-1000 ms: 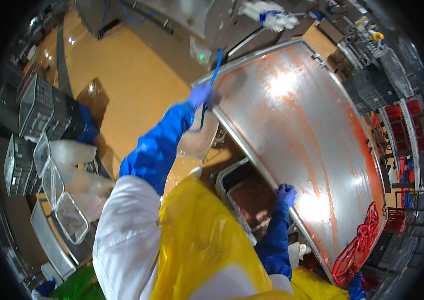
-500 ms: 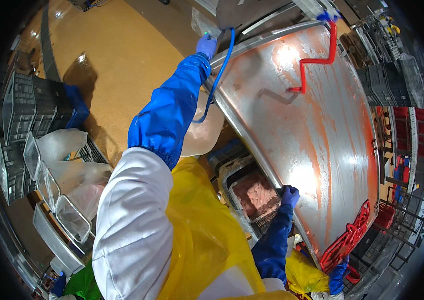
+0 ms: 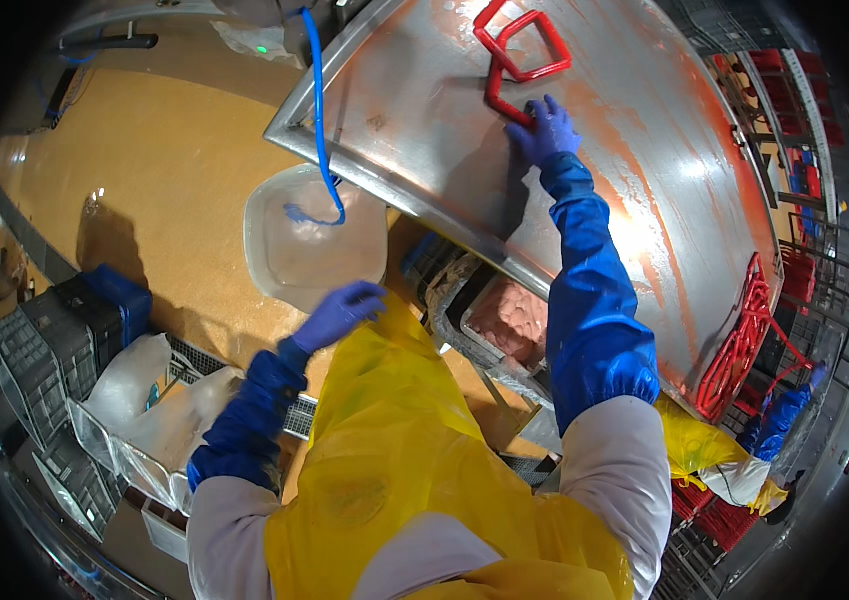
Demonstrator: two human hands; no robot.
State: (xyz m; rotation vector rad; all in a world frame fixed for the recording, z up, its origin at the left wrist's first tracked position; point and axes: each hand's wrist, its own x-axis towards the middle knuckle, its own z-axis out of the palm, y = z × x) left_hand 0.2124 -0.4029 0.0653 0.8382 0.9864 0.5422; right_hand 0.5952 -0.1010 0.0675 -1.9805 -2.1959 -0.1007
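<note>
Head view: right hand (image 3: 545, 130) has reached the red plastic frame (image 3: 520, 50) on the steel counter (image 3: 665, 200), fingers spread; left hand (image 3: 340, 312), emptied of the blue hose (image 3: 320, 110), hangs loosely curled.

Single head view, fisheye, worn on the person's head, looking steeply down over their own chest and yellow apron (image 3: 395, 470). Landmark: steel counter (image 3: 645, 210), which fills the upper right of the frame, its edges bent by the lens. Camera sits close above the apron, with the counter farther out ahead. Both forearms enter from the lower edge, below the counter. Orange floor (image 3: 145, 200) lies left of the counter; dark crates (image 3: 45, 360) lie far left of it near the rim. Black vignette rings the frame. No second view, so no overlap to report
</note>
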